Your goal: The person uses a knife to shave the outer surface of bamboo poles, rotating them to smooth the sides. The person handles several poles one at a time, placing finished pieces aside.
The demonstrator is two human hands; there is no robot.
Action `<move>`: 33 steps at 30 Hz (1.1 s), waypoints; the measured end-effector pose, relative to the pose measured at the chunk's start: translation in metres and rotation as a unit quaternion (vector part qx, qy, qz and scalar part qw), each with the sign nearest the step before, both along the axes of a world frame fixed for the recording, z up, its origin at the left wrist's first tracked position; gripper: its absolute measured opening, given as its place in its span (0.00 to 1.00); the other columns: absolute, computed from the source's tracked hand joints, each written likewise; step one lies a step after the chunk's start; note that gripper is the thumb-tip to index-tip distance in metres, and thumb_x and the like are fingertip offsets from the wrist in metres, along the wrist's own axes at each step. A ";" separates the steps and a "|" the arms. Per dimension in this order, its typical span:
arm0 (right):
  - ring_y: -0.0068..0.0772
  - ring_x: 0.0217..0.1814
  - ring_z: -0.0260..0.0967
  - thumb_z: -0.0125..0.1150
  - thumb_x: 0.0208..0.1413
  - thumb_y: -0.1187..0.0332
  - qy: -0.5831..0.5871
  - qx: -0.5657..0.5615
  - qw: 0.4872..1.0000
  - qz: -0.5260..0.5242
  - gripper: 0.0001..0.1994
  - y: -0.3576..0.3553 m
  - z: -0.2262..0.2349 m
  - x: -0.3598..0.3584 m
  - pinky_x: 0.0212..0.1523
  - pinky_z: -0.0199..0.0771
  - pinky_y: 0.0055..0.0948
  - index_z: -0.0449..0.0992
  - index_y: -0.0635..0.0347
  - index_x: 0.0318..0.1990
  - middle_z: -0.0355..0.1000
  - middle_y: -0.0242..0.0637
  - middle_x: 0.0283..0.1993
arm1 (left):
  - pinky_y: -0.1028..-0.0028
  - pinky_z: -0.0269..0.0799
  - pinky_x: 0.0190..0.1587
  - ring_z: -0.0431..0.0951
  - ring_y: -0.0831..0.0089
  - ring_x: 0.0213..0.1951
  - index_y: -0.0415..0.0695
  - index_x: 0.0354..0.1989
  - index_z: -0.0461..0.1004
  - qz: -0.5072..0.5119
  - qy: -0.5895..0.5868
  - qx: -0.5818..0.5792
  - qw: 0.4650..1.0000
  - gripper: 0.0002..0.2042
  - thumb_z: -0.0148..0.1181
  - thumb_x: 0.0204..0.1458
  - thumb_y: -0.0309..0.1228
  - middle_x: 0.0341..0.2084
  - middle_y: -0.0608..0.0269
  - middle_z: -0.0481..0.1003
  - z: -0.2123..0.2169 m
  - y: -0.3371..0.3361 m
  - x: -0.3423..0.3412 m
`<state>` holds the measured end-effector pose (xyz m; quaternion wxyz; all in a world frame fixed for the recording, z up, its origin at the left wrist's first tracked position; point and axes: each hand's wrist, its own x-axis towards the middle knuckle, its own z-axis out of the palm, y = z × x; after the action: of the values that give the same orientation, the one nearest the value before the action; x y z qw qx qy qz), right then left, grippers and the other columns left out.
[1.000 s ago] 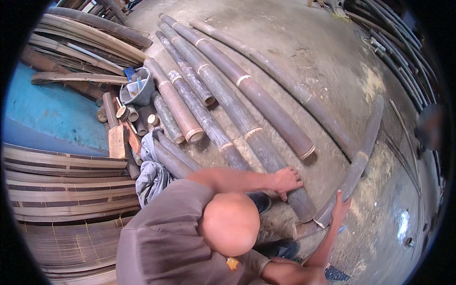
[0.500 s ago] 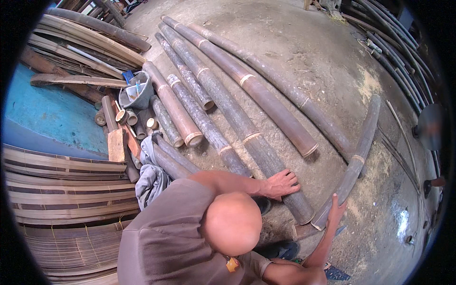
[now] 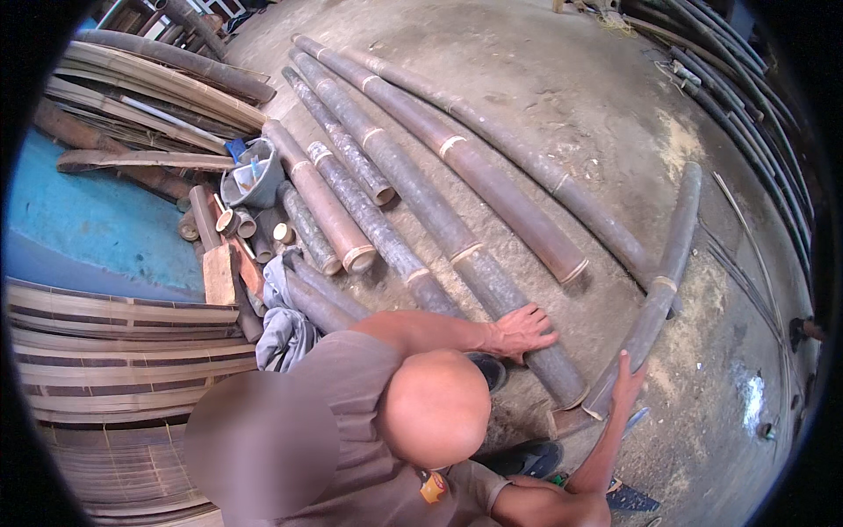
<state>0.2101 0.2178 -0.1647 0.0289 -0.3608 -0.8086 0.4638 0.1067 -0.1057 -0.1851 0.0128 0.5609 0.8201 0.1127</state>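
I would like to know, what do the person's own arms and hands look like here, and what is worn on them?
Both hands are bare: no gloves, rings or watch show on the left hand or the right hand. The forearms are bare too. A grey-brown shirt with short sleeves covers only the shoulders and upper arms, and it bears a small orange patch.

- There's the grey-brown short-sleeved cotton shirt (image 3: 351, 395), loose over the shoulders.
- A small orange-and-white badge (image 3: 430, 486) sits on its chest.
- Left hand (image 3: 522, 329) and right hand (image 3: 628, 384): both bare.
- A dark-blue sandal (image 3: 634, 498) shows below.
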 end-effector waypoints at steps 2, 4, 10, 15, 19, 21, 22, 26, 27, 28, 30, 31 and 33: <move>0.54 0.70 0.67 0.67 0.62 0.50 0.004 -0.014 1.000 -0.008 0.41 0.000 0.002 0.001 0.69 0.65 0.44 0.61 0.69 0.73 0.68 0.58 0.69 | 0.57 0.66 0.55 0.72 0.56 0.50 0.48 0.59 0.68 -0.014 -0.006 -0.010 1.000 0.47 0.83 0.29 0.54 0.44 0.55 0.71 0.006 0.002 -0.002; 0.54 0.70 0.67 0.67 0.62 0.50 0.006 -0.019 1.000 -0.011 0.41 0.000 0.003 0.001 0.69 0.64 0.44 0.61 0.69 0.74 0.68 0.58 0.69 | 0.56 0.67 0.55 0.73 0.54 0.51 0.48 0.59 0.68 -0.019 -0.030 -0.043 0.998 0.46 0.83 0.30 0.53 0.45 0.54 0.72 0.011 0.004 -0.004; 0.55 0.73 0.64 0.67 0.62 0.49 0.018 -0.017 1.000 -0.006 0.43 0.007 -0.008 0.004 0.71 0.62 0.43 0.59 0.70 0.75 0.66 0.58 0.72 | 0.54 0.69 0.54 0.77 0.50 0.54 0.49 0.58 0.69 -0.038 -0.140 -0.161 0.976 0.45 0.82 0.30 0.55 0.47 0.52 0.76 0.015 0.024 -0.023; 0.50 0.69 0.68 0.66 0.63 0.48 0.011 0.014 1.000 -0.008 0.39 0.001 0.000 0.001 0.69 0.63 0.42 0.66 0.71 0.70 0.70 0.54 0.67 | 0.55 0.69 0.55 0.77 0.51 0.55 0.50 0.59 0.69 -0.033 -0.119 -0.145 0.982 0.46 0.82 0.30 0.57 0.47 0.53 0.76 0.016 0.020 -0.020; 0.51 0.69 0.68 0.66 0.62 0.47 0.028 -0.001 1.000 -0.010 0.40 0.003 -0.002 0.004 0.69 0.63 0.43 0.65 0.71 0.71 0.70 0.55 0.68 | 0.56 0.66 0.58 0.74 0.54 0.55 0.48 0.62 0.68 -0.015 -0.082 -0.081 0.993 0.47 0.81 0.32 0.56 0.48 0.54 0.74 0.013 0.012 -0.009; 0.54 0.70 0.67 0.66 0.61 0.47 0.004 -0.016 1.000 -0.010 0.40 -0.001 0.009 -0.001 0.70 0.63 0.43 0.65 0.70 0.71 0.69 0.57 0.68 | 0.55 0.65 0.60 0.73 0.54 0.55 0.47 0.61 0.69 -0.006 -0.063 -0.043 0.997 0.46 0.83 0.32 0.53 0.47 0.54 0.73 0.012 0.006 -0.004; 0.53 0.69 0.68 0.67 0.62 0.47 0.006 -0.014 1.000 -0.013 0.40 0.000 0.008 0.000 0.69 0.64 0.43 0.65 0.70 0.70 0.70 0.57 0.68 | 0.55 0.65 0.60 0.72 0.55 0.55 0.46 0.62 0.68 -0.007 -0.057 -0.044 0.997 0.46 0.82 0.32 0.52 0.47 0.54 0.73 0.014 0.005 -0.004; 0.52 0.68 0.69 0.67 0.62 0.47 0.009 -0.029 0.999 -0.014 0.39 0.002 0.008 0.003 0.68 0.65 0.43 0.66 0.70 0.69 0.71 0.56 0.66 | 0.55 0.64 0.61 0.72 0.55 0.56 0.45 0.64 0.67 -0.012 -0.058 -0.041 0.997 0.46 0.82 0.35 0.52 0.48 0.54 0.72 0.019 0.004 -0.005; 0.51 0.67 0.69 0.67 0.62 0.47 0.013 -0.044 0.999 -0.010 0.39 -0.002 0.009 0.001 0.67 0.66 0.43 0.67 0.70 0.69 0.71 0.56 0.66 | 0.55 0.64 0.61 0.72 0.55 0.56 0.45 0.64 0.67 -0.011 -0.060 -0.045 0.997 0.46 0.82 0.35 0.52 0.49 0.54 0.72 0.020 0.001 -0.006; 0.52 0.68 0.69 0.67 0.61 0.47 0.015 -0.050 0.999 -0.008 0.39 -0.006 0.009 -0.001 0.68 0.66 0.44 0.66 0.71 0.69 0.71 0.56 0.66 | 0.55 0.64 0.61 0.72 0.55 0.56 0.45 0.65 0.67 -0.007 -0.058 -0.049 0.997 0.47 0.81 0.35 0.52 0.49 0.54 0.72 0.019 -0.003 -0.005; 0.52 0.68 0.69 0.67 0.61 0.47 0.022 -0.058 0.998 -0.012 0.40 -0.006 0.006 -0.001 0.68 0.66 0.44 0.66 0.71 0.69 0.72 0.57 0.66 | 0.55 0.64 0.61 0.71 0.55 0.57 0.45 0.65 0.67 -0.007 -0.051 -0.054 0.997 0.47 0.81 0.36 0.52 0.50 0.54 0.72 0.016 -0.004 -0.006; 0.53 0.68 0.69 0.68 0.61 0.47 0.027 -0.053 0.998 -0.017 0.40 -0.001 0.003 0.000 0.68 0.66 0.45 0.66 0.72 0.69 0.72 0.57 0.66 | 0.54 0.64 0.61 0.71 0.54 0.57 0.46 0.65 0.67 -0.009 -0.054 -0.055 0.997 0.47 0.81 0.36 0.52 0.51 0.54 0.72 0.018 0.001 -0.008; 0.53 0.69 0.69 0.68 0.60 0.46 0.032 -0.047 0.998 -0.030 0.41 0.008 -0.008 0.007 0.69 0.66 0.45 0.66 0.72 0.70 0.72 0.58 0.66 | 0.54 0.63 0.61 0.71 0.54 0.58 0.46 0.66 0.67 -0.019 -0.066 -0.060 0.996 0.47 0.81 0.37 0.52 0.51 0.54 0.72 0.023 0.007 -0.009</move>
<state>0.2169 0.2259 -0.1725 0.0518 -0.3706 -0.7737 0.5113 0.0976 -0.0983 -0.1624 0.1025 0.5656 0.8122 0.0995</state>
